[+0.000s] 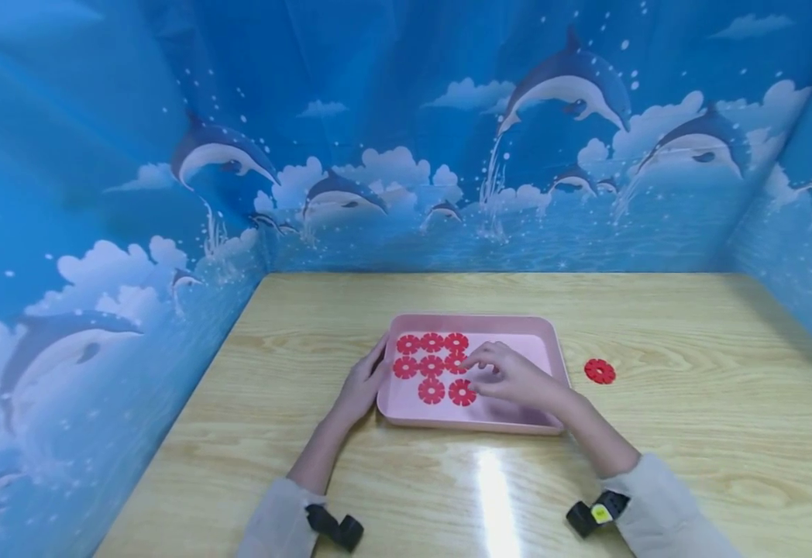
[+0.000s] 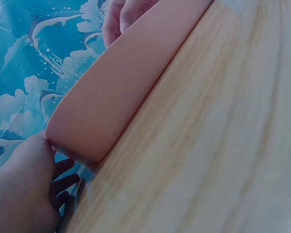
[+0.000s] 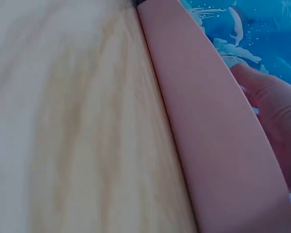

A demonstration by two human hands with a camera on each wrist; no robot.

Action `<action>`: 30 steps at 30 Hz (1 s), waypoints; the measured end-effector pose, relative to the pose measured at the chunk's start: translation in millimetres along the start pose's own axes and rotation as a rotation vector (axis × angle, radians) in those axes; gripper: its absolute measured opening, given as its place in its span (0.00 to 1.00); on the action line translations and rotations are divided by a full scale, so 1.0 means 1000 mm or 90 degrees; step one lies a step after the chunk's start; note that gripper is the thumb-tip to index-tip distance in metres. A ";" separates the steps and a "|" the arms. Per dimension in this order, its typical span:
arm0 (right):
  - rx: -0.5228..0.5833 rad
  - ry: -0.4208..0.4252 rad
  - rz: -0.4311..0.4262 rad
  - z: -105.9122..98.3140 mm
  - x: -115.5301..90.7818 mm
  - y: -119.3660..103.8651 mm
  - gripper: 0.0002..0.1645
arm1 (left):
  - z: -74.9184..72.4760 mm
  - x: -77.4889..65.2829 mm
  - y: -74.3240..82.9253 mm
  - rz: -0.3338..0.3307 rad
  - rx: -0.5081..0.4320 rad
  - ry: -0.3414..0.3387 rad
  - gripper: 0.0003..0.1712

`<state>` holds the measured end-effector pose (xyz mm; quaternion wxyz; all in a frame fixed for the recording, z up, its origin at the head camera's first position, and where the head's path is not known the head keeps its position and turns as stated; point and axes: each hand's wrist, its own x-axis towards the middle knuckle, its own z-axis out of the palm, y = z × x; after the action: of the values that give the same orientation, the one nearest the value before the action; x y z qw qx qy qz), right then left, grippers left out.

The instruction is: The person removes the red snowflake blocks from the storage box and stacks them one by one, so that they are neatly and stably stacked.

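Observation:
A shallow pink tray [image 1: 517, 341] lies on the table with several red notched plastic discs [image 1: 431, 366] flat inside, grouped in rows on its left side. My left hand [image 1: 362, 385] grips the tray's left wall, thumb at the rim and fingers along the outside; the left wrist view shows the thumb [image 2: 39, 143] at the tray's corner. Over the middle of the tray is my right hand [image 1: 510, 377], its thumb and forefinger bent and apart, near the lower right disc [image 1: 462, 393]. Nothing shows between those fingers. In the right wrist view the tray wall hides part of this hand.
One more red disc [image 1: 600, 371] lies on the wooden table [image 1: 692, 403], right of the tray. Blue curtains with dolphins [image 1: 378, 232] stand behind the table and along both sides. Light glares off the tabletop in front of the tray.

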<state>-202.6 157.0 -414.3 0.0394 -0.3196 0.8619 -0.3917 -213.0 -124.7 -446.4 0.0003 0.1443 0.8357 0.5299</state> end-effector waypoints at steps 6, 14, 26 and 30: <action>-0.040 0.000 0.016 0.014 0.004 0.007 0.19 | 0.000 -0.002 0.007 0.005 0.001 -0.004 0.28; -0.099 -0.006 0.027 0.022 0.003 0.013 0.22 | 0.004 0.005 -0.018 0.003 0.009 0.010 0.28; -0.181 -0.029 -0.011 0.023 0.002 0.010 0.23 | 0.004 0.005 -0.015 0.005 0.016 0.013 0.27; -0.186 -0.033 -0.017 0.023 0.001 0.010 0.22 | 0.004 0.005 -0.015 0.006 0.017 0.011 0.27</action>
<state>-201.9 146.4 -436.9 0.0093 -0.3433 0.9040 -0.2546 -221.2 -126.0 -461.1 -0.0115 0.1432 0.8421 0.5198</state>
